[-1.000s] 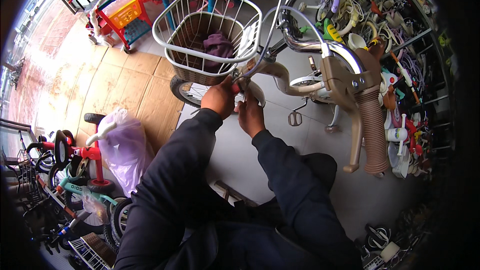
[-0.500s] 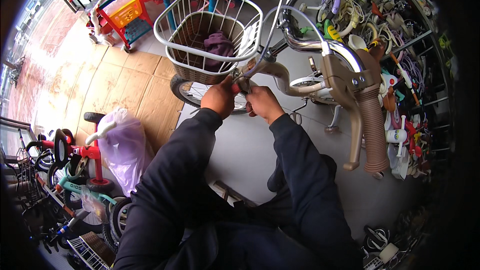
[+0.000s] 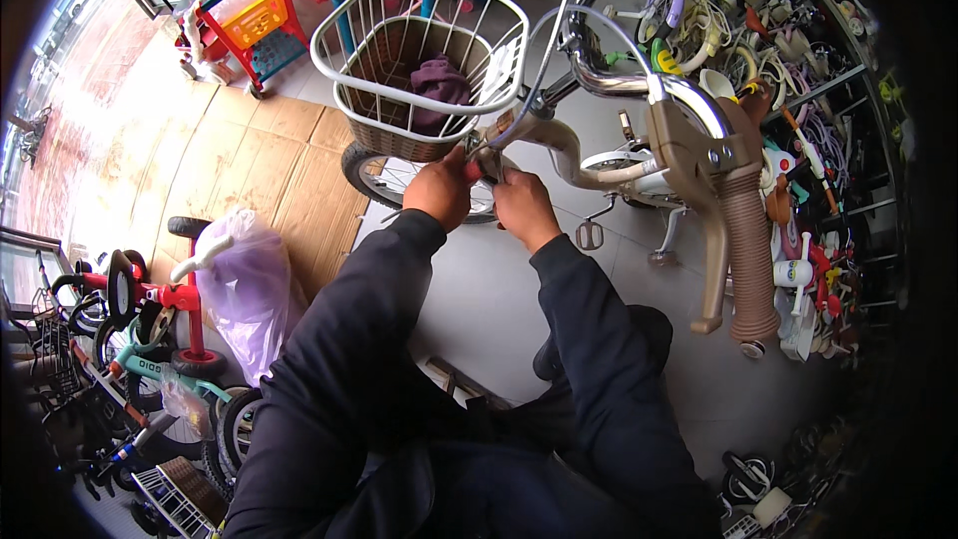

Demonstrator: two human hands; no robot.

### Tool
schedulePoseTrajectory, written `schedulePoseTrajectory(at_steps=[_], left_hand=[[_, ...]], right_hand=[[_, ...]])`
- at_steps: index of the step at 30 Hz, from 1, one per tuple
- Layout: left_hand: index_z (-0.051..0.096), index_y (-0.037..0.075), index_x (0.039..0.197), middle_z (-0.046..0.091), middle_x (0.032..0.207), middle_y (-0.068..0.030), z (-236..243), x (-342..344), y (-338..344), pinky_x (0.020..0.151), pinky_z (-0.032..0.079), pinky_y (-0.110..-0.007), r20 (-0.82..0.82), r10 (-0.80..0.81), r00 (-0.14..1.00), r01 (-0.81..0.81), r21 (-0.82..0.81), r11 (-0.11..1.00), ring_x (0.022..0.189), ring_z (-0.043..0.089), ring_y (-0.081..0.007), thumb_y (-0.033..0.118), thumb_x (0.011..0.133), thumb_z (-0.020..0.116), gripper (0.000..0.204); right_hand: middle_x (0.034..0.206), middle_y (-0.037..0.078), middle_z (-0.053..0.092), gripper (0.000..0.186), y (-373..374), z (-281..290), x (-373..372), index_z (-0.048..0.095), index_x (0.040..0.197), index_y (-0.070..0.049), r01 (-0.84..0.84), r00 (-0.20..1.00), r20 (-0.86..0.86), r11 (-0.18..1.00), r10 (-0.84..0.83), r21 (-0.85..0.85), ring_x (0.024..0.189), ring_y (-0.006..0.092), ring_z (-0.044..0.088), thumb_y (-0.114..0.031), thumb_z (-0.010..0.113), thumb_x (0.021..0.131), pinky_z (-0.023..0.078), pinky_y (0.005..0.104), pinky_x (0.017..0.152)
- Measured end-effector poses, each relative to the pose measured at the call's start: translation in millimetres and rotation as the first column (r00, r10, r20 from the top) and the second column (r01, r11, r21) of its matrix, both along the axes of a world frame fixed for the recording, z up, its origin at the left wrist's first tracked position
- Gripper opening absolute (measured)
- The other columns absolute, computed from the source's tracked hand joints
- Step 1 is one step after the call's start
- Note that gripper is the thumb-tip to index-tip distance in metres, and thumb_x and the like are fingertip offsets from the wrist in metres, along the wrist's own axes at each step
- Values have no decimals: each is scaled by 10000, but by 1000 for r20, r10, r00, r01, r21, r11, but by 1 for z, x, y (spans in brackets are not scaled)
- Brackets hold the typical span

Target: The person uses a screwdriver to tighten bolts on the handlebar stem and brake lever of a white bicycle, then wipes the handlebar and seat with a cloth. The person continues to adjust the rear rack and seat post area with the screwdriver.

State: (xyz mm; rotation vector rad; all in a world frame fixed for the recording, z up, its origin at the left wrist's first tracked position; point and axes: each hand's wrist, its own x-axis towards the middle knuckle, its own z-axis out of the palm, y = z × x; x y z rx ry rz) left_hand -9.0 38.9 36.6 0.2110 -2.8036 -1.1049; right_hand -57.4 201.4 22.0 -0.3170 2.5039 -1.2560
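While the bicycle [image 3: 566, 152] stands before me, my right hand [image 3: 526, 206] curls at its front; I cannot tell whether it grips anything. Just beside it, my left hand [image 3: 438, 192] is closed on a small red piece [image 3: 473, 172], mostly hidden. Beyond, the white-rimmed basket [image 3: 399, 98] holds purple cloth [image 3: 439, 83]; farther off are flattened cardboard [image 3: 249, 153] and a toy cart [image 3: 261, 28].

Bicycle shop or workshop: metal rack [image 3: 826, 88] heaped with parts [image 3: 793, 272], small bikes [image 3: 150, 369] crowded at left.
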Motion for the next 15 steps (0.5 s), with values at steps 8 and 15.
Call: schedulePoseTrajectory(at_steps=[8,15], left_hand=[[576,81,1145,707,928,-240,4,0,0,757,533,-549,49,-9,999,9,-11,1000,890,675,-449,167,933,562,229],[568,77,1129,691,855,-240,0,0,-2,716,538,-529,3,-24,1000,24,-15,1000,822,667,-460,156,897,614,250]], right_hand=[[969,298,672,232,-9,25,11,634,998,12,45,988,-147,999,-44,-1,979,490,624,-105,500,849,485,555,894],[1110,296,666,385,-8,29,16,600,1222,6,-37,979,-188,977,78,212,1043,468,624,-83,519,856,487,534,941]])
